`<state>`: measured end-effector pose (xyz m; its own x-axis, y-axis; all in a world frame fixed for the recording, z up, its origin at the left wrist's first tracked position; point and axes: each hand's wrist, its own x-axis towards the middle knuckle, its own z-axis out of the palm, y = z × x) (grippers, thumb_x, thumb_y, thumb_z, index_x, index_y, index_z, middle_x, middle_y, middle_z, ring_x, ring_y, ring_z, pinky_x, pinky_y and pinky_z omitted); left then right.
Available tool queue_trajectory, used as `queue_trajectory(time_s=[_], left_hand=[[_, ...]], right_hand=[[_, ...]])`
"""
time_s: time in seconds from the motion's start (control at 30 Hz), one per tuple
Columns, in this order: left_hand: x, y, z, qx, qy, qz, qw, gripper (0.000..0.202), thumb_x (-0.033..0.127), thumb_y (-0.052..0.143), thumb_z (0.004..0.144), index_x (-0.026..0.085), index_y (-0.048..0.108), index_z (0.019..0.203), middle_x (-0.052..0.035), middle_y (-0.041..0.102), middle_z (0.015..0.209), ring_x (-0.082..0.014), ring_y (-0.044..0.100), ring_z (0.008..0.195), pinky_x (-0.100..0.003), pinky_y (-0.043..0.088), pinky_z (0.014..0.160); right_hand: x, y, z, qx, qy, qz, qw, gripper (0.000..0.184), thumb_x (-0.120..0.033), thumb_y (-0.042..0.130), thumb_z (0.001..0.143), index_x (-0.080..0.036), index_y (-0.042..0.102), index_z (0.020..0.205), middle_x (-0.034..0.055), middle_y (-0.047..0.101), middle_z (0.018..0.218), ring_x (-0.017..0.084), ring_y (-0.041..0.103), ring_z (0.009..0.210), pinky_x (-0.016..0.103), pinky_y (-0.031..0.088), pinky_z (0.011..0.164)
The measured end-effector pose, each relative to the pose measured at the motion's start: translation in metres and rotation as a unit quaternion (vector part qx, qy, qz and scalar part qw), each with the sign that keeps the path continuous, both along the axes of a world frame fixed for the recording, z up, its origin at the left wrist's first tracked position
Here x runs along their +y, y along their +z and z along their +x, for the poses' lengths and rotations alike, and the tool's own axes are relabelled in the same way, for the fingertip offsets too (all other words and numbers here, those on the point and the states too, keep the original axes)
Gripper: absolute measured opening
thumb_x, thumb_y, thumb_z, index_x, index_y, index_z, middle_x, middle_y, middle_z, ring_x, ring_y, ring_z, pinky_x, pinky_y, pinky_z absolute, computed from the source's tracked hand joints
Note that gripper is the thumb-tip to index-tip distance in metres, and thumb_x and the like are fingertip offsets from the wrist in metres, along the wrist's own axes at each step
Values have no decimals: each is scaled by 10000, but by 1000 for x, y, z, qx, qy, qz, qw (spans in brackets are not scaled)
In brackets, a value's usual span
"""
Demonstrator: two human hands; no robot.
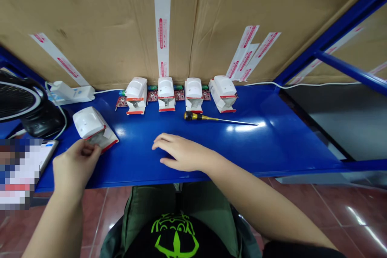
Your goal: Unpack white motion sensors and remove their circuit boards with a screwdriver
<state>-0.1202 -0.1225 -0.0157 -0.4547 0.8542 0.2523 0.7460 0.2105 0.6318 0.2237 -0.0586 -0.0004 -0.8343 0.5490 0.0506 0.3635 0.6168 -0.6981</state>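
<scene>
The left hand curls its fingers, apparently pinching the near end of a white motion sensor housing to steady it. The housing lies on a blue metal shelf well left of a yellow-handled screwdriver, its long axis slanting toward the person. The empty right hand rests palm down near the screwdriver, fingers loosely together. Four similar sensors stand beyond the screwdriver.
</scene>
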Motion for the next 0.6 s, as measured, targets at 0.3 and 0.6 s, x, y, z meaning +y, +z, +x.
queue_trajectory(time_s=[0.3, 0.6], left_hand=[[26, 46, 12, 142, 52, -75, 986, 228, 455, 704, 957, 231, 670, 983, 55, 543, 606, -161, 505, 479, -306, 424, 530], [96, 76, 79, 313, -125, -208, 918, 553, 145, 379, 1107, 40, 664, 1568, -334, 640, 1631, -463, 795, 1324, -607, 645, 1114]], right_hand=[[-31, -12, 97, 64, -156, -9, 986, 159, -243, 684, 1103, -255, 758, 1243, 115, 825, 1280, 271, 805, 1217, 478, 665, 1101], [-38, -39, 125, 155, -237, 41, 958, 92, -309, 678, 1118, -274, 762, 1103, 67, 843, 1043, 234, 820, 938, 382, 678, 866]])
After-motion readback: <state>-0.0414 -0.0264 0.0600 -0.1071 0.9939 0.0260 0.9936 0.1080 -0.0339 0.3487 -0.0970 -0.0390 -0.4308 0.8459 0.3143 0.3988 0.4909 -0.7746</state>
